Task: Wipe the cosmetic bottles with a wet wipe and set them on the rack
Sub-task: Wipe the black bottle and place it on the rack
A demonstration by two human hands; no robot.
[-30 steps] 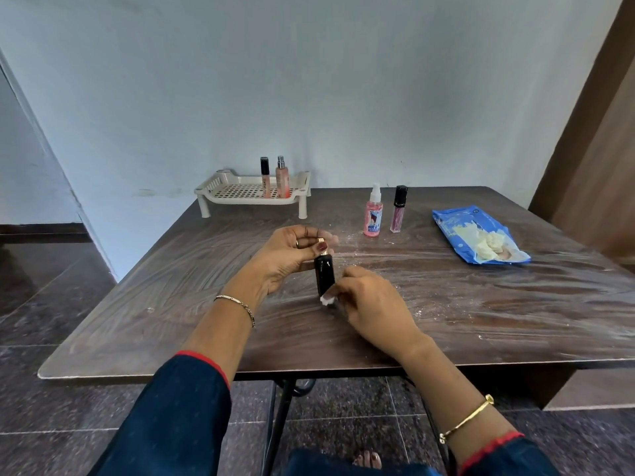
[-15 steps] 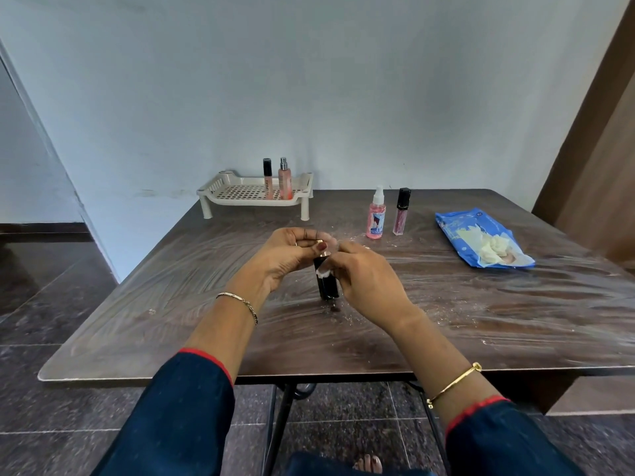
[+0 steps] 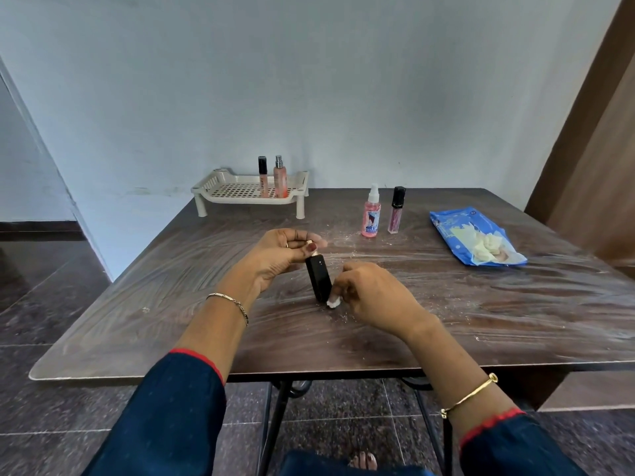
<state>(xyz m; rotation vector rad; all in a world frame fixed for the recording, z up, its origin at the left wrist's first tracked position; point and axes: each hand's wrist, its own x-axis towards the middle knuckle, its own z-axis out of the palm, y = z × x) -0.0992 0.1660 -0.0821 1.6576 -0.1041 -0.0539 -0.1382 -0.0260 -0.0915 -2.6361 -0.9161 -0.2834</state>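
A black bottle [image 3: 318,278] stands tilted on the wooden table [image 3: 171,304], its base on the surface. My left hand [image 3: 278,257] pinches its gold top. My right hand [image 3: 372,297] pinches a small white wet wipe [image 3: 333,301] against the bottle's lower right side. A cream perforated rack [image 3: 240,192] sits at the table's far edge with a black-capped tube [image 3: 263,176] and a pink spray bottle [image 3: 280,176] standing on it. On the table stand a pink spray bottle with a white nozzle [image 3: 371,214] and a black-capped gloss tube [image 3: 396,211].
A blue wet-wipe packet [image 3: 460,235] lies open at the right with white wipes spilling out. White crumbs dot the table's middle. A wall rises behind the table, and a brown door stands at the right. Dark tiled floor lies below.
My right hand has slid the wipe from the bottle's upper part down to its base. The bottle now leans more, and my left hand still holds its top.
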